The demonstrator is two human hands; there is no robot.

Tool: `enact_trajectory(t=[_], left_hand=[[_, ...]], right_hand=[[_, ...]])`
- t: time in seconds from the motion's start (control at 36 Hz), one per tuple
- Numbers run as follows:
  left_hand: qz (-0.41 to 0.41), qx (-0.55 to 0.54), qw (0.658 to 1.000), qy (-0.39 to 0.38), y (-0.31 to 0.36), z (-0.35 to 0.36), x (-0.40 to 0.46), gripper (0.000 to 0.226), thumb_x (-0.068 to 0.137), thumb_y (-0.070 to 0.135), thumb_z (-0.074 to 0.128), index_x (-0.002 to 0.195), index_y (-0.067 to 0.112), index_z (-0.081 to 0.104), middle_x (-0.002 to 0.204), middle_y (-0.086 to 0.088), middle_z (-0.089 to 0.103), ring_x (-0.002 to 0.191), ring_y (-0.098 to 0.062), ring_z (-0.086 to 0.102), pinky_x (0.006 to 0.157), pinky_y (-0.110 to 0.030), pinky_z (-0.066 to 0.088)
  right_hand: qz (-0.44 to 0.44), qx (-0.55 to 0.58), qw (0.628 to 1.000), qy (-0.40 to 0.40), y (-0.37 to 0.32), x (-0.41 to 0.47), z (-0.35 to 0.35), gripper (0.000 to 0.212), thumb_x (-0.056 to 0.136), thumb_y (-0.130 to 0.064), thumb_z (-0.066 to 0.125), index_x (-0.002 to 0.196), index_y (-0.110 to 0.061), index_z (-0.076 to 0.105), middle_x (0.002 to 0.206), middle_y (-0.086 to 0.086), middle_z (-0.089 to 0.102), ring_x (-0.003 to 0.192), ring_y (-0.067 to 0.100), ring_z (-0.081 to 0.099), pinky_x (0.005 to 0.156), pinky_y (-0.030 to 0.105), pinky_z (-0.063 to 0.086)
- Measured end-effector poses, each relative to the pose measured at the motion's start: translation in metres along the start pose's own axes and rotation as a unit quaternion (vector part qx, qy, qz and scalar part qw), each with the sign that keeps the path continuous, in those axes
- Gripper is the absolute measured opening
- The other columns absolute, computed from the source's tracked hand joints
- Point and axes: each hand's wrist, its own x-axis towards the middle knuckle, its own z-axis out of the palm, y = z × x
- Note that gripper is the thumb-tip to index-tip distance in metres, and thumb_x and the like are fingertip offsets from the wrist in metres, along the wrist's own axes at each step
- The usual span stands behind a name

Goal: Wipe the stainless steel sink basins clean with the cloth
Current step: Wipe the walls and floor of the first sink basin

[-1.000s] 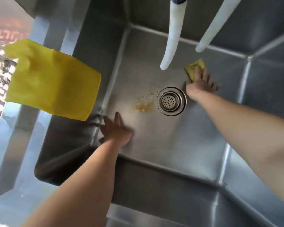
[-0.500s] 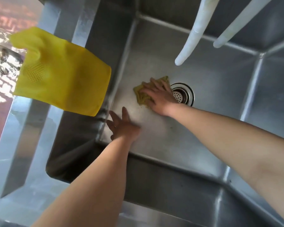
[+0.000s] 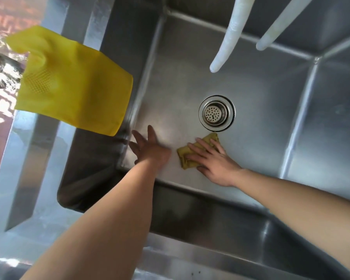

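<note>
- Right hand (image 3: 214, 160) is laid flat, fingers spread, pressing the crumpled cloth (image 3: 192, 153) onto the basin floor (image 3: 251, 93); nothing is pinched.
- Cloth is found at 7 o'clock from the drain strainer (image 3: 216, 113), just beside it, near the front wall.
- Left hand (image 3: 150, 147) is braced flat, fingers splayed, at the basin's left edge, 9 o'clock of the cloth, holding nothing.
- Step judged: floor wiping, mid-stroke. No stain is seen on the floor.
- Next move judged: cloth to be swept across the uncovered floor and up the walls, pressure kept.
- Yellow glove (image 3: 69, 81) is draped over the left rim.
</note>
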Motion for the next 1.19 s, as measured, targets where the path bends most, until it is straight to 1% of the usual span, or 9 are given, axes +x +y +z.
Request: enact_trajectory(t=[0.28, 0.39, 0.56, 0.69, 0.75, 0.81, 0.94, 1.11, 1.19], left_hand=[[0.017, 0.023, 0.999, -0.017, 0.002, -0.023, -0.020, 0.078, 0.090, 0.030, 0.055, 0.157, 0.033, 0.016, 0.166, -0.013, -0.002, 0.151, -0.038, 0.013, 0.120, -0.043, 0.021], [0.095, 0.056, 0.988, -0.105, 0.005, -0.041, -0.051, 0.046, 0.096, 0.024, 0.054, 0.141, 0.013, 0.052, 0.147, -0.015, 0.048, 0.132, -0.033, 0.048, 0.109, -0.035, 0.040], [0.150, 0.051, 0.971, -0.178, -0.009, -0.073, -0.121, 0.053, 0.098, 0.028, 0.058, 0.150, 0.026, 0.045, 0.149, -0.004, 0.049, 0.134, -0.023, 0.049, 0.104, -0.024, 0.036], [0.258, 0.104, 0.957, -0.082, -0.036, -0.107, -0.183, 0.052, 0.096, 0.030, 0.057, 0.146, 0.041, 0.047, 0.138, 0.001, 0.060, 0.112, -0.013, 0.062, 0.083, -0.014, 0.040], [0.292, 0.045, 0.953, -0.063, -0.049, -0.123, -0.204, 0.048, 0.095, 0.026, 0.059, 0.142, 0.039, 0.053, 0.101, -0.001, 0.072, 0.076, -0.001, 0.061, 0.065, -0.006, 0.038], [0.305, -0.025, 0.951, -0.045, -0.061, -0.139, -0.220, 0.043, 0.096, 0.024, 0.060, 0.136, 0.039, 0.059, 0.076, 0.015, 0.064, 0.064, 0.006, 0.055, 0.068, -0.008, 0.040], [0.379, -0.098, 0.900, 0.192, -0.083, -0.173, -0.231, 0.045, 0.090, 0.016, 0.055, 0.134, 0.021, 0.063, 0.136, 0.008, 0.060, 0.127, -0.007, 0.052, 0.108, -0.024, 0.039], [0.259, 0.096, 0.922, 0.272, -0.096, -0.196, -0.190, 0.072, 0.099, 0.051, 0.050, 0.158, 0.042, 0.010, 0.168, -0.001, -0.005, 0.154, -0.029, -0.008, 0.123, -0.049, 0.007], [0.277, 0.187, 0.896, 0.293, -0.097, -0.203, -0.162, 0.072, 0.099, 0.059, 0.036, 0.159, 0.039, 0.002, 0.168, -0.002, -0.011, 0.154, -0.030, -0.011, 0.124, -0.048, 0.000]], right_hand=[[0.045, 0.074, 0.973, -0.212, -0.017, -0.065, 0.016, 0.063, 0.100, -0.035, 0.044, 0.154, -0.047, 0.015, 0.157, -0.017, -0.025, 0.146, 0.014, -0.031, 0.114, 0.040, -0.024], [0.111, 0.175, 0.935, -0.289, -0.031, -0.070, 0.003, 0.051, 0.106, -0.032, 0.036, 0.155, -0.038, 0.022, 0.164, -0.013, -0.006, 0.151, 0.013, -0.019, 0.120, 0.042, -0.016], [0.271, 0.459, 0.797, -0.286, -0.056, -0.073, -0.034, 0.046, 0.105, -0.012, 0.043, 0.151, -0.009, 0.037, 0.162, 0.007, 0.025, 0.149, 0.020, 0.025, 0.116, 0.021, 0.015], [0.278, 0.447, 0.799, -0.290, -0.057, -0.077, -0.053, 0.057, 0.097, 0.004, 0.053, 0.150, -0.013, 0.040, 0.156, 0.007, 0.036, 0.143, 0.022, 0.033, 0.092, 0.013, 0.034], [0.273, 0.423, 0.809, -0.305, -0.057, -0.078, -0.058, 0.065, 0.093, 0.006, 0.058, 0.151, -0.014, 0.037, 0.155, 0.005, 0.037, 0.144, 0.020, 0.032, 0.098, 0.016, 0.032], [0.276, 0.385, 0.826, -0.304, -0.055, -0.078, -0.061, 0.071, 0.089, 0.003, 0.065, 0.151, -0.016, 0.038, 0.154, 0.003, 0.040, 0.143, 0.020, 0.035, 0.111, 0.020, 0.026], [0.290, 0.337, 0.854, -0.270, -0.057, -0.065, -0.060, 0.065, 0.085, -0.006, 0.071, 0.144, -0.025, 0.050, 0.137, 0.002, 0.057, 0.121, 0.020, 0.053, 0.103, 0.030, 0.041], [0.346, 0.327, 0.877, -0.059, -0.060, -0.014, -0.075, 0.048, 0.094, -0.009, 0.056, 0.139, -0.025, 0.056, 0.135, 0.005, 0.062, 0.116, 0.027, 0.060, 0.087, 0.020, 0.041], [0.358, 0.298, 0.885, 0.014, -0.051, 0.033, -0.096, 0.050, 0.093, -0.007, 0.050, 0.137, -0.031, 0.058, 0.132, 0.008, 0.064, 0.114, 0.032, 0.062, 0.087, 0.025, 0.044]])
